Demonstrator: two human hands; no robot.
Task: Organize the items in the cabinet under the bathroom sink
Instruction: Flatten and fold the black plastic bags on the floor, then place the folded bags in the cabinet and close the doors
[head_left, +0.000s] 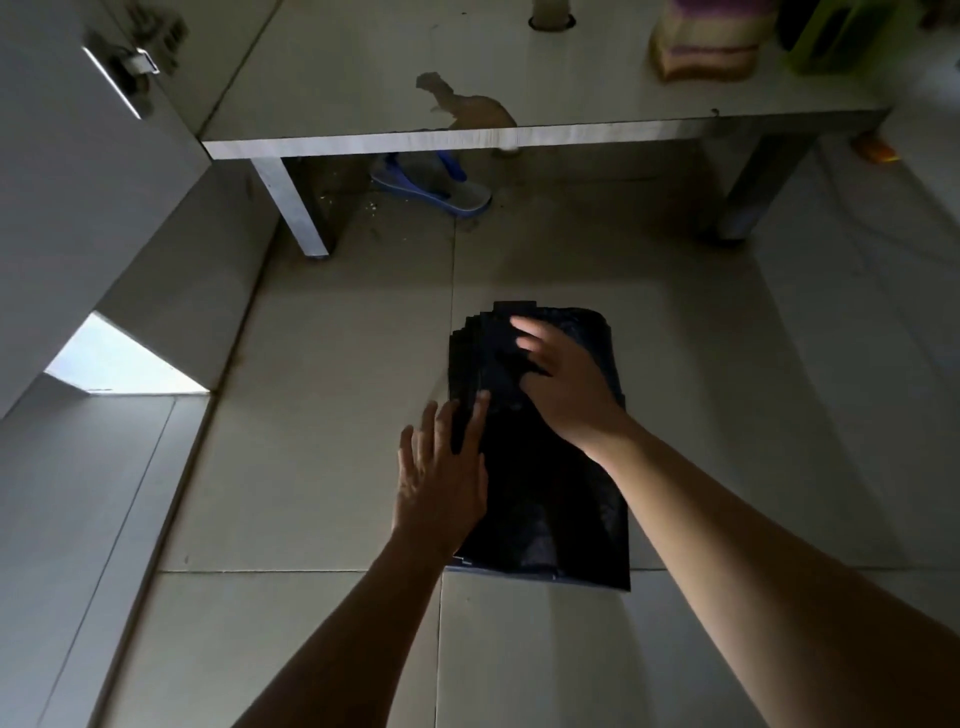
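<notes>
1. Black stack (550, 493) (folded bags or sheets, material unclear) lies flat on the floor (322, 467), in front of the cabinet shelf (363, 78) and not yet on it.
2. Left hand (441, 473): fingers straight, laid flat along the stack's left edge. It grips nothing.
3. Right hand (563, 382): fingers spread and loose over the stack's far end, blurred. It seems to rest on the top layer, and no pinch is visible.
4. Step, as judged: squaring or smoothing the stack before it goes to the shelf.
5. Risk: the layers at the far left corner sit stepped out of line, so a one-sided push could fan them wider.
6. Risk: lifted with flat hands only, thin slick layers would likely slide apart or sag in the middle.
7. Risk: the shelf carries a stain (478, 106). If it is damp (cannot tell), it would soil the stack.
8. Risk: a pack (706, 47) and a basket (831, 36) crowd the shelf's right end, so a careless shove could knock them. A slipper (441, 192) lies under the shelf.
</notes>
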